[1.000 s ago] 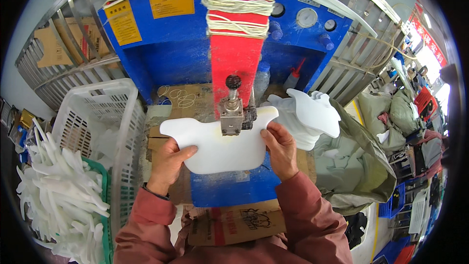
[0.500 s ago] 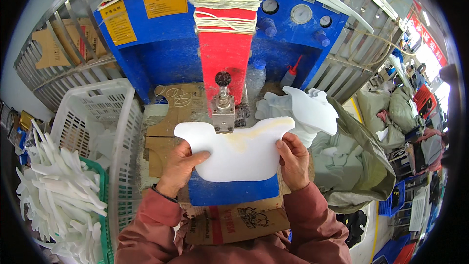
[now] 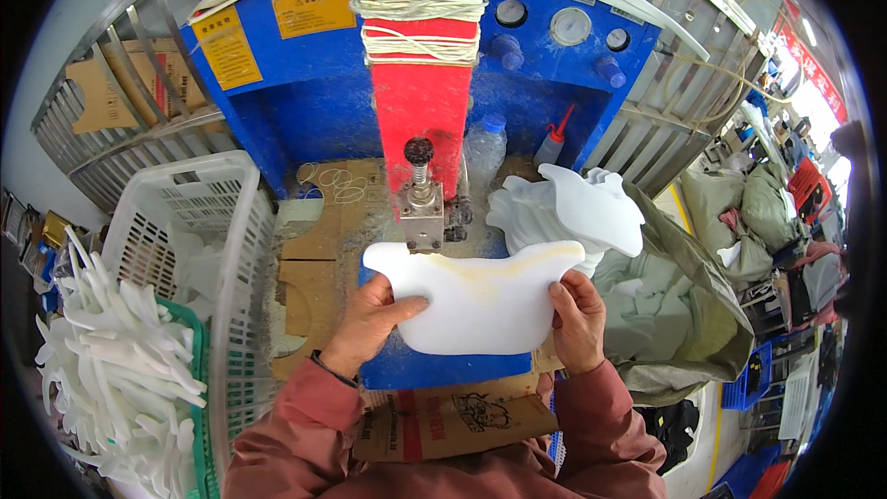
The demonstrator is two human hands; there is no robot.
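Observation:
A white, flat shaped foam-like piece (image 3: 480, 314) with a yellowish band along its curved upper edge is held level between both hands. My left hand (image 3: 374, 322) pinches its left side, thumb on top. On the right side, my right hand (image 3: 578, 322) grips the edge between thumb and fingers. The far edge, left of its middle, lies at the metal head (image 3: 424, 225) of a red machine arm (image 3: 420, 111); whether they touch I cannot tell. Beneath the piece is a blue work surface (image 3: 443, 370).
A stack of similar white pieces (image 3: 591, 208) lies right of the arm, beside an open sack (image 3: 730, 337) of pieces. At left stand a white basket (image 3: 242, 249) and a green basket (image 3: 197, 360) heaped with white strips. A plastic bottle (image 3: 487, 143) and blue gauge panel (image 3: 554, 55) are behind.
Both hands have shifted the white piece to the right and slightly nearer me, so the metal head now sits by the left part of its upper edge.

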